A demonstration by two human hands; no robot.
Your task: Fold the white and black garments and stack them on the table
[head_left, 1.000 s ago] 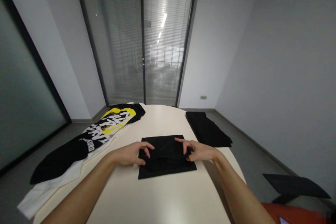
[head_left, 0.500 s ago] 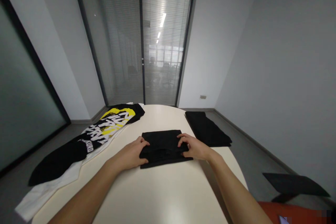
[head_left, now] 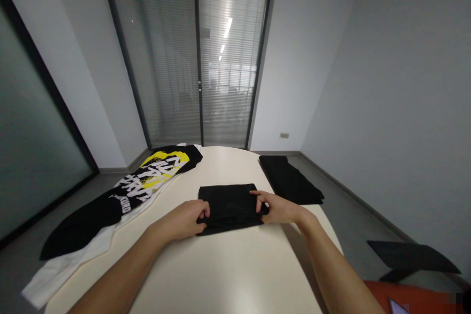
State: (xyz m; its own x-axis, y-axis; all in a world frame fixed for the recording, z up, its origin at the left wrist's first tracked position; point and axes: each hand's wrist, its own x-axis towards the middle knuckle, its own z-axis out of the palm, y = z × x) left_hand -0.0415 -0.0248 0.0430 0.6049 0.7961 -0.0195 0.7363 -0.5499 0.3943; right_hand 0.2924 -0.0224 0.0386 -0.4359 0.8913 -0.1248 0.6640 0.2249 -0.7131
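A black garment, folded into a flat rectangle, lies on the table in front of me; its exact kind does not show. My left hand is closed on its left edge, with curled fingers on top and the thumb at the near corner. At the right edge, my right hand grips the cloth between thumb and bent fingers, its index finger reaching over the top. The near side of the bundle shows stacked layers and a slight fold.
The pale table has a rounded outline. Along its left side lie black clothes with yellow and white print over a white garment. Another folded black garment rests at the right edge. A chair stands at lower right.
The black garment has moved slightly away from me, and its near layers now lie closer together, leaving a shallower bundle. Both hands have stayed at its sides, the left fingers curling tighter.
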